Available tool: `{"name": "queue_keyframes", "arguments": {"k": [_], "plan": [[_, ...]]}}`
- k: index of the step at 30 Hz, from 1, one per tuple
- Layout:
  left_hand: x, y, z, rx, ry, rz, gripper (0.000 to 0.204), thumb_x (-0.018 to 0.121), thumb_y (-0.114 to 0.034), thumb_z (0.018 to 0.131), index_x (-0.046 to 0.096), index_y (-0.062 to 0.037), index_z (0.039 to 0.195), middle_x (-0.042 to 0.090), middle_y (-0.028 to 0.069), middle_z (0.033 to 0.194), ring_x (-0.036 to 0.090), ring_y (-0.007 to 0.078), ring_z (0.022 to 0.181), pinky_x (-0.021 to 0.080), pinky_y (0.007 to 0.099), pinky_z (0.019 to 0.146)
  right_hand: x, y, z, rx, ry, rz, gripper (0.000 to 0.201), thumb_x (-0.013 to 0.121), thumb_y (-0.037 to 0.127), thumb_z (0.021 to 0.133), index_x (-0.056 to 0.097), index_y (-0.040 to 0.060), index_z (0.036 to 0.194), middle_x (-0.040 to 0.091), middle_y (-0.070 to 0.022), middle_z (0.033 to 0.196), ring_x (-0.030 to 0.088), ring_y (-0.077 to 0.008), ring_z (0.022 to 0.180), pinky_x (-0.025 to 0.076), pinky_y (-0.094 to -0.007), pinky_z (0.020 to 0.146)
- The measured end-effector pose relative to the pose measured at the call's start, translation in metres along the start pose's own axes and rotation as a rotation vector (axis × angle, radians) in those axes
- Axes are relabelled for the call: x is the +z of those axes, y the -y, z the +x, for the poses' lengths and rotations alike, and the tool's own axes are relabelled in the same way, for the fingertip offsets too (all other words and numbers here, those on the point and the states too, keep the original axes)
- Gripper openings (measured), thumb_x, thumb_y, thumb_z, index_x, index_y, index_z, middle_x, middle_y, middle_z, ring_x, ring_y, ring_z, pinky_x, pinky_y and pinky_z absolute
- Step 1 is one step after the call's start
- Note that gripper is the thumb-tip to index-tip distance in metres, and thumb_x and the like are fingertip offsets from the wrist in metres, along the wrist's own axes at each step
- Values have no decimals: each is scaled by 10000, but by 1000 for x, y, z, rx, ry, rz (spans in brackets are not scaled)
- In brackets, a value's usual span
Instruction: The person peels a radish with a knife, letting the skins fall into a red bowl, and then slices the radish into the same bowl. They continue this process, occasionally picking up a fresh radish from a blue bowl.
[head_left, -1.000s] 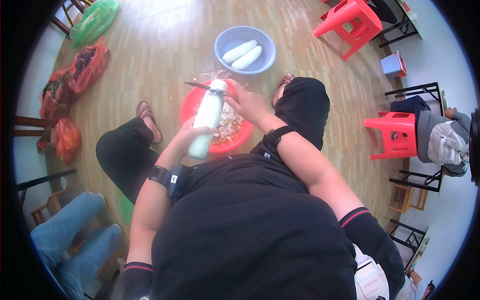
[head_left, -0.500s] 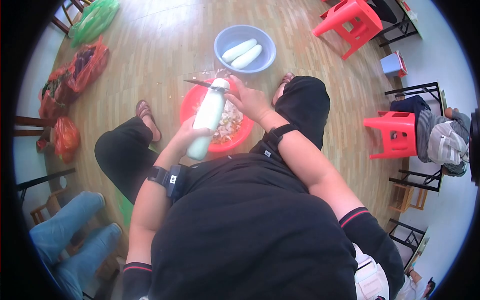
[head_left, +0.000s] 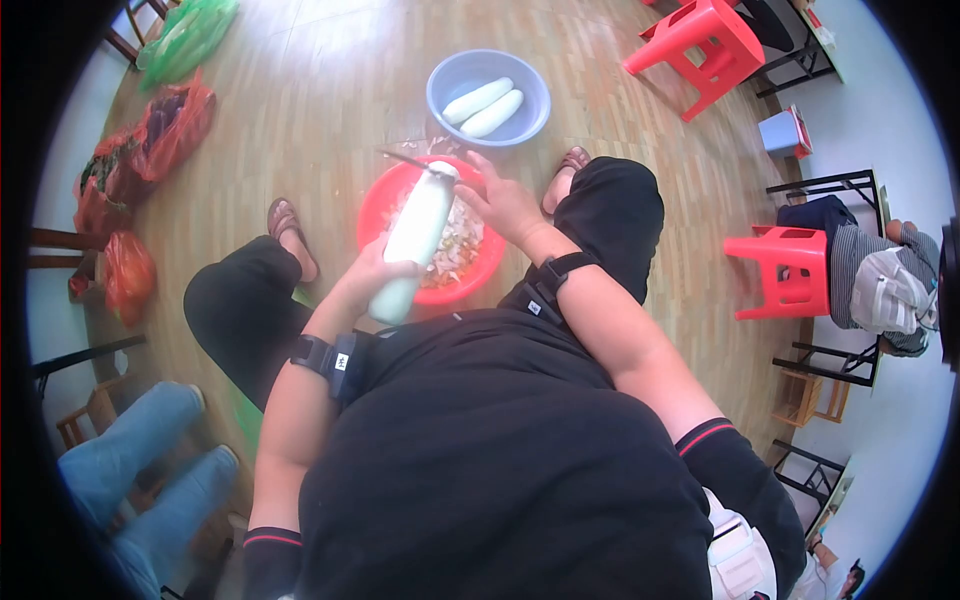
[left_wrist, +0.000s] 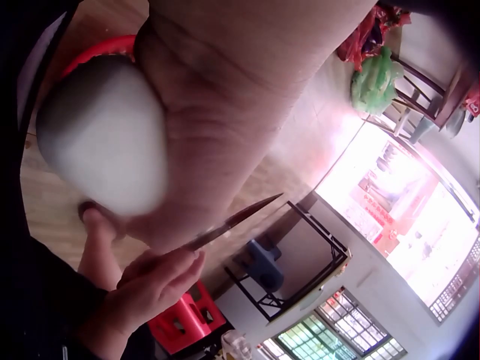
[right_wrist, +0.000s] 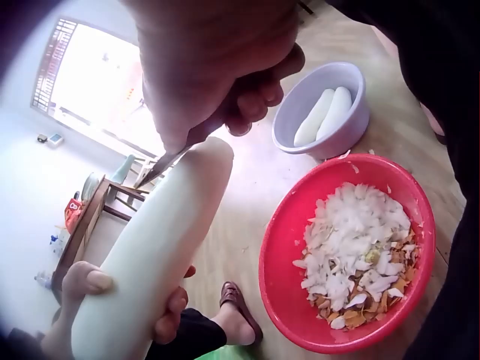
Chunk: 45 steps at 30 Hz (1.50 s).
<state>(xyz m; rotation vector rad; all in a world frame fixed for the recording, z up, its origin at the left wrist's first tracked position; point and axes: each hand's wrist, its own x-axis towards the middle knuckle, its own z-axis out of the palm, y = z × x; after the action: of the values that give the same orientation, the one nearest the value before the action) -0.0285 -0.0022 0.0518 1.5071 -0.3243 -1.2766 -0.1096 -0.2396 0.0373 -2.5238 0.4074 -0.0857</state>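
My left hand grips the lower part of a white radish, thumb along one side and fingertips around the other in the right wrist view. The radish is smooth, pale and tilted, its upper end pointing away from me over a red basin. My right hand holds a knife by its dark handle, fingers curled round it. The blade lies across the radish's upper end, close against its surface. In the left wrist view the radish's near end looms large, and the narrow blade points away from the right hand.
White and orange-brown peelings lie in the red basin. Beyond it, a blue-purple basin holds two more white radishes. Red bags and a green bag are at left. Red stools stand at right; another person's legs are at lower left.
The knife has shifted slightly at the radish's upper end, its tip swinging a little away from me and rightward. The radish and left hand have drifted slightly left.
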Motion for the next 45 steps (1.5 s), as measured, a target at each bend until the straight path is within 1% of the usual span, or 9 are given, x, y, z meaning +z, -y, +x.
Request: {"name": "queue_keyframes", "arguments": {"k": [7,12,18,22,28,30,36,43,45], "plan": [[-1,0,1,6,-30,-35,613,691,-188,696,460,28,1222,588,123,1022,618,181,847,513,297,715,0,9,-4,-137,22,46,625,525,491,889,367,120,1366,677,-167,840,660,-366,769,521,-475,670],[-3,3,0,14,10,-52,623,694,-183,700,451,29,1232,588,124,1027,620,183,845,510,297,722,3,0,2,-76,-77,-51,629,522,494,887,372,113,1365,670,-183,803,661,-368,738,519,-475,658],[-5,6,1,-3,35,-58,637,698,-190,697,447,32,1239,579,125,1037,610,178,854,500,290,727,4,-9,5,156,-69,-55,652,480,514,902,345,107,1394,674,-201,876,660,-370,822,507,-470,723],[-2,-5,-4,33,18,17,640,702,-189,682,450,34,1227,577,124,1029,603,174,839,494,291,728,8,-16,8,194,-11,-52,657,459,524,910,336,106,1401,673,-204,904,651,-378,865,496,-473,759],[-3,-1,-5,27,-51,26,613,708,-185,666,465,38,1182,581,116,1000,605,170,827,495,290,718,4,-2,3,122,-18,118,653,479,530,900,354,112,1386,674,-200,896,646,-389,869,493,-484,772],[-4,-1,-3,46,-66,37,602,709,-187,666,469,39,1170,582,113,990,605,169,824,496,289,712,-1,9,0,2,73,-22,631,503,512,893,380,116,1369,674,-191,894,653,-361,858,503,-467,758],[0,-5,-6,45,-74,65,596,716,-192,658,477,35,1155,584,112,972,607,171,824,495,294,717,-4,24,-7,-220,57,-23,598,553,455,883,389,119,1349,682,-145,858,669,-310,771,528,-426,675],[-1,-7,-6,68,-70,128,622,729,-189,643,478,36,1166,584,113,980,596,176,849,485,297,743,-3,13,2,-97,24,-122,599,542,444,891,368,125,1367,686,-138,860,668,-327,775,523,-445,679],[-1,-4,-5,69,-64,143,623,731,-188,643,479,35,1167,584,113,983,593,177,858,482,297,752,-4,6,4,38,-33,-157,604,514,459,901,355,126,1379,684,-153,864,665,-344,783,518,-461,681]]}}
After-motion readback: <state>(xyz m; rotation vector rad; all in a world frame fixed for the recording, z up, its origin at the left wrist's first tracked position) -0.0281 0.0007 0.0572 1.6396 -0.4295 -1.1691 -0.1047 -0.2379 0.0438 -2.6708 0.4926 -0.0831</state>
